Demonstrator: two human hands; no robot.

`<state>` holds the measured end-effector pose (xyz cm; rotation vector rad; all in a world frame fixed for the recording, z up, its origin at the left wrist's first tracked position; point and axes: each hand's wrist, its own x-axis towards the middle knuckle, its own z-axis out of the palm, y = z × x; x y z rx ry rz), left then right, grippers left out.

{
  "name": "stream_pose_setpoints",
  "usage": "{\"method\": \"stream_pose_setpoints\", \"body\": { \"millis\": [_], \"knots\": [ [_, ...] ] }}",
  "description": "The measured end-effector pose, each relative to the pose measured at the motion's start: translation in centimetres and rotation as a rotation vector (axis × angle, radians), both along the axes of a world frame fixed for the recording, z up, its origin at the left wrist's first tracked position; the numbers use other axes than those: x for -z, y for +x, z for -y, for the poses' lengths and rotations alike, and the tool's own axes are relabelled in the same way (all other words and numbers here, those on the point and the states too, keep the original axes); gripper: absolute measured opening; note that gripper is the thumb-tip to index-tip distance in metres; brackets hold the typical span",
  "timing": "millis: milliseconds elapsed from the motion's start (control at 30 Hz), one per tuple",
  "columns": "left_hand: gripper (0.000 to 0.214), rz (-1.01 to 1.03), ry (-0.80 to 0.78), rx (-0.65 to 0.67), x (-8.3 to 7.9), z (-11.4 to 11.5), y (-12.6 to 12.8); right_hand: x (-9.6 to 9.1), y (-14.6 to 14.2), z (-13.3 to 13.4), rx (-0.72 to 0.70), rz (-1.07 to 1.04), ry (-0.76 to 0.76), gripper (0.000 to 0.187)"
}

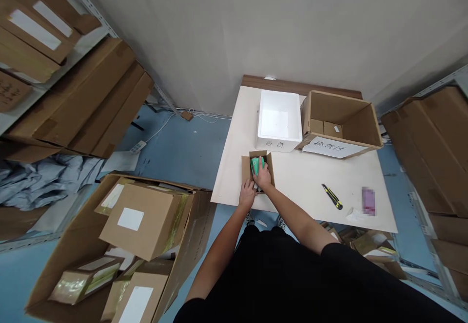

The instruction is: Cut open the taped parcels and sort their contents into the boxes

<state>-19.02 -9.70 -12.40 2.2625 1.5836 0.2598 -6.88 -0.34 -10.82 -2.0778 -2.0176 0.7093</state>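
Note:
A small open cardboard box (245, 166) sits near the front left edge of the pale table (303, 177). My left hand (247, 195) grips the box's near left corner, fingers closed on the cardboard. My right hand (262, 177) reaches into the box, its fingers wrapped on a green packet (256, 164) that lies inside it.
A white foam box (279, 120) and a larger open carton (341, 118) with a paper label stand at the table's back. A yellow-black utility knife (332, 196) and a purple item (368, 200) lie at right. A big carton of parcels (120, 250) stands on the floor at left.

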Motion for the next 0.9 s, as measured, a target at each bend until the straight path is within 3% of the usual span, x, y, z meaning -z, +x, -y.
{"method": "stream_pose_setpoints", "body": {
  "millis": [167,300,467,633,700,767,900],
  "knots": [
    [0.011,-0.094,-0.016,0.072,-1.0,-1.9,-1.8,-5.0,1.1,0.5,0.041,-0.054,0.163,0.097],
    [0.008,-0.135,-0.039,0.130,-2.2,-3.2,-3.5,-7.0,4.9,0.0,0.111,-0.149,0.237,0.106],
    [0.005,-0.175,-0.093,0.149,-3.5,-4.2,-5.2,-7.2,11.5,-0.1,0.172,-0.135,0.260,0.110],
    [0.011,-0.175,-0.125,0.124,-5.1,-3.9,-5.1,-5.5,16.4,0.9,0.165,-0.091,0.201,0.108],
    [0.020,-0.152,-0.110,0.068,-6.0,-3.5,-3.6,-4.4,17.6,1.3,0.156,-0.115,0.178,0.104],
    [0.029,-0.076,-0.085,-0.024,-6.9,-3.6,-0.5,-3.5,18.4,1.9,0.164,-0.178,0.184,0.100],
    [0.058,0.232,-0.108,-0.205,-6.8,-6.5,9.4,-1.8,19.4,3.0,0.174,-0.294,0.234,0.099]
  ]
}}
